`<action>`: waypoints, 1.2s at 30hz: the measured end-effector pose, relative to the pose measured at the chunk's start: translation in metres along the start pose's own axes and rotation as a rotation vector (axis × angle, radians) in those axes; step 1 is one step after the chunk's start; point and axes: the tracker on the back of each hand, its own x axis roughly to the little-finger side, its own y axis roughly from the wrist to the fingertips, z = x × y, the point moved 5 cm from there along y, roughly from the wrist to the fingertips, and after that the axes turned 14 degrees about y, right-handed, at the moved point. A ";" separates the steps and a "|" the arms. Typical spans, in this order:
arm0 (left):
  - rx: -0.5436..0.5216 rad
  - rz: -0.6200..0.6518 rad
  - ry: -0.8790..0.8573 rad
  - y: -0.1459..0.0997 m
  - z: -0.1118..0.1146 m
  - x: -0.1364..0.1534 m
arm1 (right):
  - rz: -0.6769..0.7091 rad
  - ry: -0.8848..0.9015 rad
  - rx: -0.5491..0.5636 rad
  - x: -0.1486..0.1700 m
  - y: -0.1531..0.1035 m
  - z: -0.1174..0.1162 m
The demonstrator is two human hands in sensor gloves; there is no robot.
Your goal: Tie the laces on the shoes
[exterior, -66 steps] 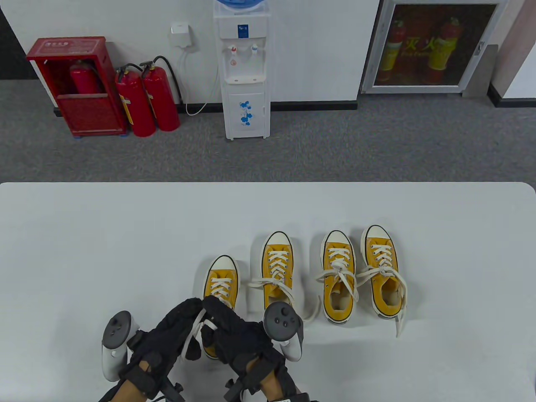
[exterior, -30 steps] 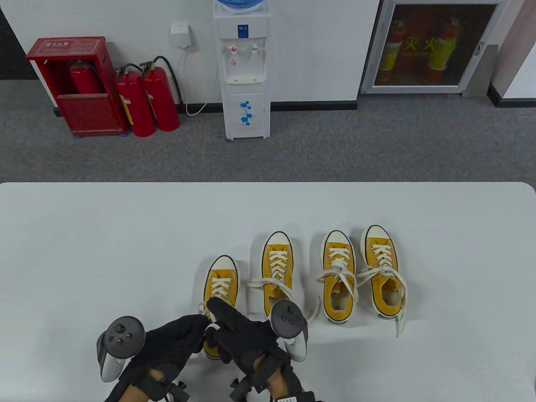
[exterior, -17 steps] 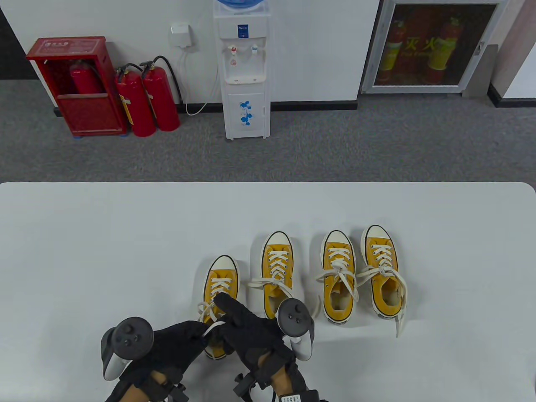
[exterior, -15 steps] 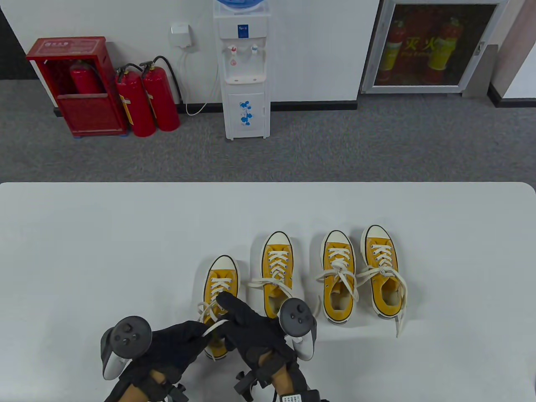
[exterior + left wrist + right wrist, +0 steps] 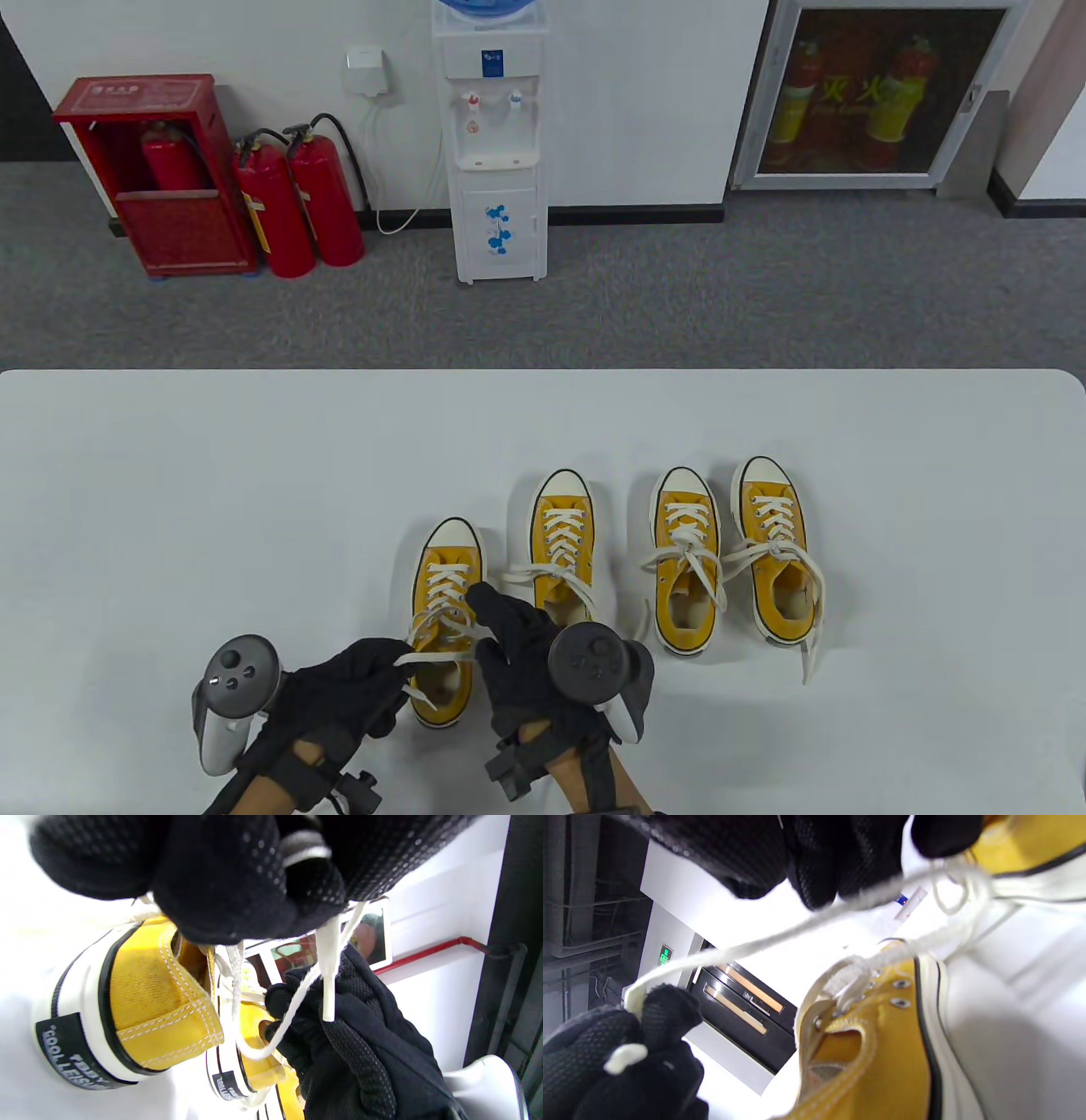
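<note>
Four yellow canvas shoes with white toe caps stand in a row on the white counter point(image 5: 170, 509), toes pointing toward the top of the frame. The leftmost shoe point(image 5: 445, 611) sits lowest in the table view, a little below centre, and both hands work at it. The left hand point(image 5: 344, 692) comes in from the lower left with its fingers curled, pinching a length of the white lace point(image 5: 433, 655) that runs across the shoe's opening; the left wrist view shows a lace end hanging from that pinch. The right hand point(image 5: 522, 658) lies just right of the shoe with its index finger stretched up alongside the tongue; in the right wrist view its fingertips point(image 5: 818, 878) are closed on the same taut lace strand. A grey tracker point(image 5: 229, 688) sits on the back of the left hand, another point(image 5: 598, 671) on the right.

To the right, the second shoe point(image 5: 562, 548) has laces trailing loose on both sides. The third shoe point(image 5: 685, 560) and fourth shoe point(image 5: 774, 552) stand close together, their laces spread out and touching between them.

Beyond the counter, on the grey carpet, a water dispenser point(image 5: 496, 144) stands at top centre and red fire extinguishers point(image 5: 297, 199) at upper left.
</note>
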 end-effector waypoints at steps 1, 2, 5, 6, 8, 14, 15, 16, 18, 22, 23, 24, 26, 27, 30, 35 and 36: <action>-0.010 -0.012 -0.018 0.000 -0.001 0.002 | 0.014 -0.021 0.021 -0.003 -0.001 0.002; -0.021 -0.022 -0.031 -0.001 -0.002 0.003 | 0.030 -0.031 0.020 -0.006 -0.002 0.003; -0.054 -0.042 -0.039 -0.002 -0.006 0.006 | 0.096 -0.048 0.063 -0.016 -0.005 0.005; -0.062 -0.044 -0.038 -0.002 -0.008 0.006 | 0.129 -0.044 0.050 -0.020 -0.007 0.003; -0.074 -0.054 -0.042 -0.003 -0.009 0.008 | 0.185 -0.058 0.047 -0.030 -0.010 0.000; -0.066 -0.073 -0.061 -0.002 -0.008 0.011 | 0.314 -0.141 -0.020 -0.053 -0.020 -0.023; -0.065 -0.073 -0.064 -0.002 -0.007 0.011 | 0.316 -0.165 -0.027 -0.054 -0.021 -0.026; -0.064 -0.072 -0.067 -0.002 -0.007 0.010 | 0.315 -0.201 -0.051 -0.053 -0.021 -0.031; -0.061 -0.070 -0.073 -0.002 -0.007 0.010 | 0.301 -0.217 -0.087 -0.051 -0.021 -0.037; -0.032 -0.055 -0.092 -0.002 -0.003 0.008 | 0.268 -0.239 -0.125 -0.043 -0.020 -0.045; -0.025 -0.050 -0.096 -0.001 -0.002 0.008 | 0.267 -0.244 -0.127 -0.042 -0.020 -0.046; -0.020 -0.048 -0.099 -0.001 -0.001 0.008 | 0.266 -0.250 -0.127 -0.042 -0.020 -0.047; -0.007 -0.043 -0.114 -0.001 0.001 0.007 | 0.266 -0.249 -0.130 -0.042 -0.020 -0.048; -0.007 -0.043 -0.114 -0.001 0.001 0.007 | 0.264 -0.242 -0.128 -0.041 -0.020 -0.048; 0.002 -0.035 -0.098 -0.001 0.002 0.006 | 0.264 -0.231 -0.119 -0.042 -0.020 -0.047; 0.001 -0.001 -0.065 -0.001 0.001 -0.001 | 0.264 -0.222 -0.082 -0.044 -0.019 -0.041; -0.012 0.010 -0.049 -0.002 -0.002 -0.003 | 0.260 -0.211 -0.071 -0.045 -0.019 -0.038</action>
